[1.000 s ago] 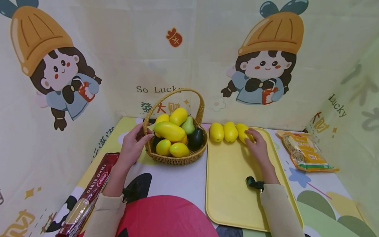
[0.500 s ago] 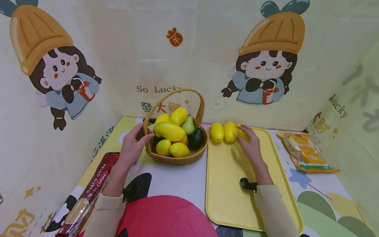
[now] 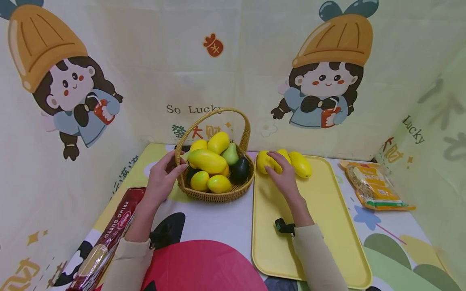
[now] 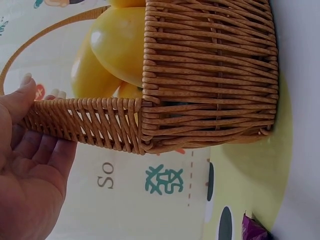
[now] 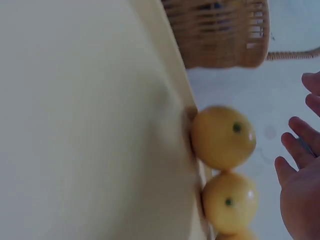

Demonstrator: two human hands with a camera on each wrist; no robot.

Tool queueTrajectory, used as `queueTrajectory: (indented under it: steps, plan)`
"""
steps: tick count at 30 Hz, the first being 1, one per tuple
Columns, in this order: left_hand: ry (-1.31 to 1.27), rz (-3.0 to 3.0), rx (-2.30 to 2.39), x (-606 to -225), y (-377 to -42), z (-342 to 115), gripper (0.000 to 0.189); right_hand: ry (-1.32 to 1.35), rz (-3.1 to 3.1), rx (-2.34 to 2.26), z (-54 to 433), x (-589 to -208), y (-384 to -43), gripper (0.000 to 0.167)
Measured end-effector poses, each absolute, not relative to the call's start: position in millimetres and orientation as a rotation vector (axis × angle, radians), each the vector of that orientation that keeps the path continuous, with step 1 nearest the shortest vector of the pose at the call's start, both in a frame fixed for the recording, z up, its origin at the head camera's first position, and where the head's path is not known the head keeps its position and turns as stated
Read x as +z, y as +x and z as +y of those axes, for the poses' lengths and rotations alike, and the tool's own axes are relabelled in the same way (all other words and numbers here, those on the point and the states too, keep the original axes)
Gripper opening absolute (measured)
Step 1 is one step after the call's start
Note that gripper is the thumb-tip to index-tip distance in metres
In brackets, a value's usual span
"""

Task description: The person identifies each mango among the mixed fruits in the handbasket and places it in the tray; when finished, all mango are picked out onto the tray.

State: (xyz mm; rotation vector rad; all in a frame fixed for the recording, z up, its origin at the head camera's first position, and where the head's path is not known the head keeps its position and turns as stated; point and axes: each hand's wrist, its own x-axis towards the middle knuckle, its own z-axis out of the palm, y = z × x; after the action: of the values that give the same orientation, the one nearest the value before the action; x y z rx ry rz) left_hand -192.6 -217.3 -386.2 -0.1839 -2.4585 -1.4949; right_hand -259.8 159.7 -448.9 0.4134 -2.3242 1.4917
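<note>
My left hand (image 3: 164, 173) holds the left side of the wicker basket's handle (image 4: 85, 117), thumb on one side and fingers on the other. The upright basket (image 3: 218, 197) bears several yellow fruits (image 3: 207, 161), a green pear (image 3: 230, 154) and a dark green avocado-like fruit (image 3: 240, 170). Over the far left part of the yellow tray (image 3: 291, 226) is my right hand (image 3: 285, 178), its fingers loosely bent and nothing in them. In the right wrist view it hovers apart from the yellow mangoes (image 5: 223, 137). Three mangoes lie in a row along the tray's far edge; the hand partly covers two in the head view.
A long dark red biscuit pack (image 3: 109, 238) lies on the left of the table. Right of the tray is an orange food bag (image 3: 375, 186). A printed cloth wall (image 3: 251, 72) stands directly behind the basket and tray.
My right hand has moved left along the row, from the rightmost mango to above the left ones. That rightmost mango now lies uncovered. The left hand and the basket have stayed put.
</note>
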Motion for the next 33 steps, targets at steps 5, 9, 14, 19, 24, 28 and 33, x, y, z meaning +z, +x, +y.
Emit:
queueTrajectory:
  steps: [5, 9, 14, 19, 24, 28, 33]
  plan:
    - [-0.187, -2.449, -1.502, -387.4, -192.6, -216.1, 0.044, 0.495, -2.339, 1.529, 134.8, -445.8, -257.1, 0.047]
    - [-0.190, -2.443, -1.526, -386.5, -192.1, -216.2, 0.045, 0.571, -2.326, 1.576, 113.8, -441.8, -253.5, 0.049]
    - [-0.193, -2.446, -1.513, -386.1, -191.6, -215.5, 0.043, 0.625, -2.336, 1.612, 93.3, -437.1, -248.5, 0.052]
    - [-0.190, -2.445, -1.507, -385.8, -191.4, -215.6, 0.041, 0.614, -2.369, 1.682, 75.3, -428.2, -244.3, 0.055]
    - [-0.187, -2.446, -1.512, -386.7, -192.1, -215.4, 0.041, 0.624, -2.346, 1.833, 61.1, -412.1, -238.7, 0.057]
    - [-0.185, -2.441, -1.506, -387.3, -193.0, -216.4, 0.043, 0.644, -2.331, 1.907, 51.0, -400.6, -234.8, 0.057]
    - [-0.186, -2.436, -1.514, -387.1, -193.2, -217.1, 0.044, 0.630, -2.378, 1.889, 41.6, -411.5, -244.7, 0.057]
